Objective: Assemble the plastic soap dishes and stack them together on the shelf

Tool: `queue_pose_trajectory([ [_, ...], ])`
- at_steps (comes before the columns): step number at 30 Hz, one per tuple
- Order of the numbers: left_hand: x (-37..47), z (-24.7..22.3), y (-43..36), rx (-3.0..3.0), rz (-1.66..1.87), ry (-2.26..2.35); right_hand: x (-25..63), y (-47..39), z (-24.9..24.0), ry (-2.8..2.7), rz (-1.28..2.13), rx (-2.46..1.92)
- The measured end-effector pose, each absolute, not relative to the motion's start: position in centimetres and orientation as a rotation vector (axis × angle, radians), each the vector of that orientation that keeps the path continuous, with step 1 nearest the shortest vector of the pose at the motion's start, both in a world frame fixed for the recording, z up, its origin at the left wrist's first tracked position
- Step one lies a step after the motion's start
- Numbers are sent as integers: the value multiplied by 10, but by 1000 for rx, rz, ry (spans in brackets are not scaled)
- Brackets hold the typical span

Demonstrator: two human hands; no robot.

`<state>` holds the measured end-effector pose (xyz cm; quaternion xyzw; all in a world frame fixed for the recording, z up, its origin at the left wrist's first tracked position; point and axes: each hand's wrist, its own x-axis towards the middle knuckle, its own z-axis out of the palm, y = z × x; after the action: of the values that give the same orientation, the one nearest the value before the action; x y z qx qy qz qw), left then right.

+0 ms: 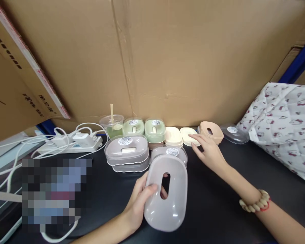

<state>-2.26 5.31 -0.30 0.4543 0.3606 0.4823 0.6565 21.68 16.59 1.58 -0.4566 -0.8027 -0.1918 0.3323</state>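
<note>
a: and there it is, lower middle of the frame: the grey lid (167, 213), face tipped towards the camera, the left hand (138, 201) clamped on its left edge!

b: lovely hold, that. thumb across the front, fingers behind, and you can glimpse fingertips through the long slot. how's it going to handle?

a: light, i'd say, thin moulded plastic by the look. stiff enough to keep its curve, but that shine hints at a slippery face.

b: fragile?

a: probably not very, though a hard squeeze might flex the rim. the edge or the slot's border looks the best place to grip.

b: over to the right hand (209, 149), right of centre! forearm slanting up from the lower right corner, bracelet (256, 202) at the wrist, palm down.

a: thumb and fingers spread apart, fingertips over the cream piece (185, 136). touching or just above? can't tell from here.

b: and the left forearm?

a: rising from the bottom edge, wrist bent, lid standing in front of the clear-topped box (181, 154).
</note>
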Motion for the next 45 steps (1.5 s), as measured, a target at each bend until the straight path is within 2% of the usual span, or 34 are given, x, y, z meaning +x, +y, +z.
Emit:
queue_pose_trajectory([
  [5,-23,-6,48,1002,984,786,233,189,-4,-2378,-334,-1452],
  [12,-23,-3,48,1012,976,776,227,183,5,-2355,-37,-1590],
  [16,-24,-2,52,1028,1053,756,226,178,13,-2297,-71,-1360],
  [22,-22,6,54,985,1171,912,193,137,35,-1963,-484,-803],
  [29,-19,10,52,781,1233,922,167,93,28,-2263,-272,-237],
  [39,-17,25,53,425,1326,1058,160,81,26,-2223,-6,-124],
  [45,-14,24,50,624,1313,1105,167,82,30,-1968,158,-455],
])
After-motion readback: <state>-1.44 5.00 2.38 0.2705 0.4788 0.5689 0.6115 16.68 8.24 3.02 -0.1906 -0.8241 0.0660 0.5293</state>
